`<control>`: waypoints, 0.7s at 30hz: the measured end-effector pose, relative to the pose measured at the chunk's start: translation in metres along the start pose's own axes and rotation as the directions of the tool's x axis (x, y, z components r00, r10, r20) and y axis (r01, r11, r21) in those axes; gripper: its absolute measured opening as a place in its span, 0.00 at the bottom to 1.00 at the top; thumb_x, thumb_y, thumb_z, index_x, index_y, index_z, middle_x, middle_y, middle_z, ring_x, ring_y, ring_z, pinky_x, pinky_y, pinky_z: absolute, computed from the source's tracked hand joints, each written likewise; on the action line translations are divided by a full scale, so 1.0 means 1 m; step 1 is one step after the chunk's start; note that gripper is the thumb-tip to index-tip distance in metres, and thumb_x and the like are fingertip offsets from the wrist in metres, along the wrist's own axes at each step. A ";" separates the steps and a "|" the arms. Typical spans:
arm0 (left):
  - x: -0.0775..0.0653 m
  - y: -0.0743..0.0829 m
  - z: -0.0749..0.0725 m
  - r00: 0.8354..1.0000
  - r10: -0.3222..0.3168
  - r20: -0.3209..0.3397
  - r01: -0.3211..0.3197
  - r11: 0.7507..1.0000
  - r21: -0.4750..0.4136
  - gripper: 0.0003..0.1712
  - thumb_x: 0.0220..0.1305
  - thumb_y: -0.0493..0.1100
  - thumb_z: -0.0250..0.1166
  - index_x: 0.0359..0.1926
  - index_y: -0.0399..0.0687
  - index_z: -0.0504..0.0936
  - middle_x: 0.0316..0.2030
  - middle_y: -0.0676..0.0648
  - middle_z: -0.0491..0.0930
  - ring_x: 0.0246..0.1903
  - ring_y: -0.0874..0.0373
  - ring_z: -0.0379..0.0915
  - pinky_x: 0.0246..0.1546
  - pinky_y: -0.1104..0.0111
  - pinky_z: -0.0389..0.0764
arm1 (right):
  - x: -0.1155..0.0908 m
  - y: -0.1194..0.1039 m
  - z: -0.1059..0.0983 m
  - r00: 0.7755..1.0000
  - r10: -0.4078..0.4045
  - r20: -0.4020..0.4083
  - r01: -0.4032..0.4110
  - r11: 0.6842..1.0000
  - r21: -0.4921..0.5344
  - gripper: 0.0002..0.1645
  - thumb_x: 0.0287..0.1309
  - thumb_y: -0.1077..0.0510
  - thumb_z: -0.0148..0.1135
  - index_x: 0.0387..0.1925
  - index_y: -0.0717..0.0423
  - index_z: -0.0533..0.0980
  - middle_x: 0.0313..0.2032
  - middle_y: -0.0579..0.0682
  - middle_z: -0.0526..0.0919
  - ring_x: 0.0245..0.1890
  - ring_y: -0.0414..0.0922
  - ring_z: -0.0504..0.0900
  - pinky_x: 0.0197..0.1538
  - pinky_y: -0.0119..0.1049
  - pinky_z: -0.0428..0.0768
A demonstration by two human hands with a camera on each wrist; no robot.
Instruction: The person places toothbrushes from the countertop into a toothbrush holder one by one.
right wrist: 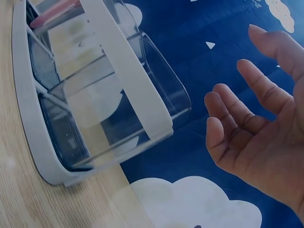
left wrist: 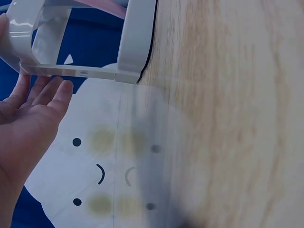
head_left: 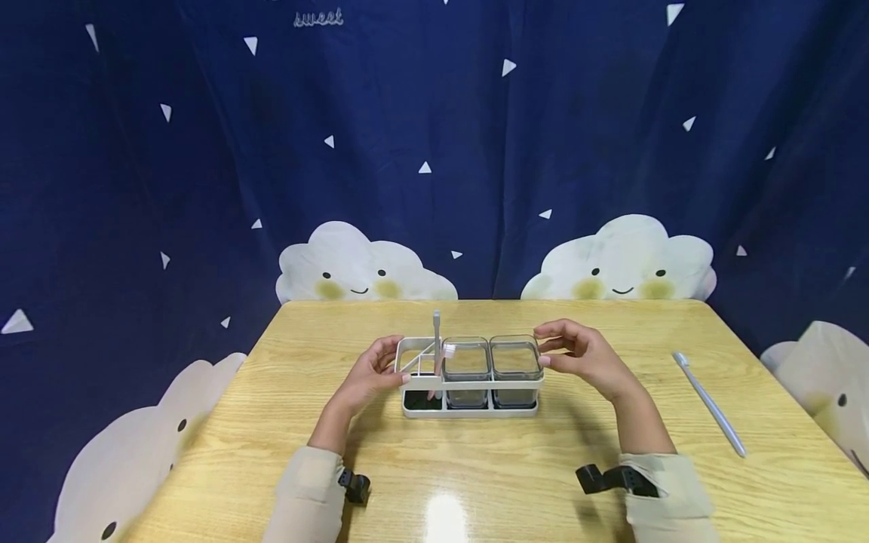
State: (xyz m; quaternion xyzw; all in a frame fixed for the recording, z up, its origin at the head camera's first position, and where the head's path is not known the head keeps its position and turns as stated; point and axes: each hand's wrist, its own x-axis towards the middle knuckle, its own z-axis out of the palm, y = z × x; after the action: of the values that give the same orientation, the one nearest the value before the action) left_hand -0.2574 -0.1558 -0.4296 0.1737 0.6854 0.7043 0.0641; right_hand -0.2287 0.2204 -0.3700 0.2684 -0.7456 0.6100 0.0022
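A white toothbrush holder [head_left: 468, 412] stands mid-table, with two clear square cups [head_left: 466, 360] in its middle and right places. In its divided left part a toothbrush [head_left: 437, 339] stands upright; pink shows low in that compartment. My left hand [head_left: 370, 375] grips the holder's left end, thumb on the front rail; the left wrist view shows its fingers [left wrist: 59, 97] against the end bar. Beside the right cup is my right hand [head_left: 589, 360]. In the right wrist view its fingers [right wrist: 268, 92] are loosely bent and apart from the holder.
To the right of my right arm a pale blue-grey toothbrush [head_left: 709, 405] lies slantwise on the wooden table [head_left: 516, 483]. Behind the table's far edge hangs a dark blue curtain [head_left: 434, 113] printed with clouds and white triangles.
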 end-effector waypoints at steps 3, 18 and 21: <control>0.000 0.000 0.000 1.000 0.007 0.001 -0.007 1.000 -0.018 0.39 0.48 0.23 0.65 0.63 0.31 0.60 0.59 0.32 0.65 0.61 0.38 0.55 0.61 0.55 0.58 | -0.003 0.000 -0.004 1.000 -0.003 -0.006 0.003 1.000 -0.011 0.23 0.54 0.68 0.63 0.51 0.72 0.69 0.49 0.52 0.76 0.46 0.60 0.74 0.42 0.37 0.79; 0.002 -0.003 -0.003 0.999 -0.009 0.047 0.009 1.000 -0.012 0.42 0.51 0.25 0.66 0.67 0.35 0.59 0.61 0.34 0.64 0.62 0.36 0.55 0.50 0.68 0.72 | -0.019 0.008 -0.022 0.999 0.000 -0.041 0.000 1.000 -0.004 0.23 0.54 0.69 0.62 0.51 0.72 0.68 0.49 0.60 0.74 0.45 0.53 0.76 0.42 0.36 0.79; 0.001 -0.003 -0.004 0.999 -0.014 0.050 0.015 1.000 -0.013 0.42 0.50 0.25 0.67 0.66 0.35 0.59 0.61 0.34 0.64 0.62 0.37 0.55 0.50 0.67 0.72 | -0.021 0.011 -0.025 0.999 0.006 -0.042 -0.007 1.000 -0.018 0.22 0.55 0.69 0.62 0.51 0.72 0.69 0.49 0.64 0.72 0.45 0.52 0.76 0.42 0.36 0.79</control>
State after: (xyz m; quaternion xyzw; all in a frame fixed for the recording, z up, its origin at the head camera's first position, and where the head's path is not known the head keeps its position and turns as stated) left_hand -0.2605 -0.1590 -0.4319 0.1858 0.6801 0.7038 0.0876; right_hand -0.2229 0.2525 -0.3807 0.2532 -0.7519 0.6085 0.0184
